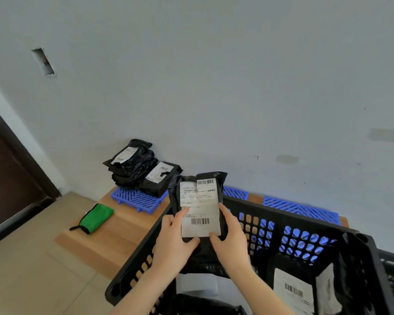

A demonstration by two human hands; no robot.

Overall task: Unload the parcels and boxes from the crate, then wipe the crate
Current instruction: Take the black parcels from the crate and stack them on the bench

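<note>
You are partway through unloading. Your left hand (171, 242) and right hand (231, 242) hold one black poly parcel (199, 201) upright at the centre of the frame, label facing you, raised above the left end of the black perforated crate (305, 220). The fingers (182, 213) of each hand are curled round a side edge of the parcel, with the thumbs pressed on its white label.

More labelled parcels (292, 289) lie in the crate at lower right, so wiping looks some way off. The stack of unloaded parcels (134, 164) sits on a blue slatted pallet (134, 200) left of centre, against the wall.

Your next move is probably to carry this parcel up and left over the crate's rim and set it on or beside that stack without toppling it. The green cloth (97, 218) lies on the wooden surface (114, 237) at left, likely for the wipe.
</note>
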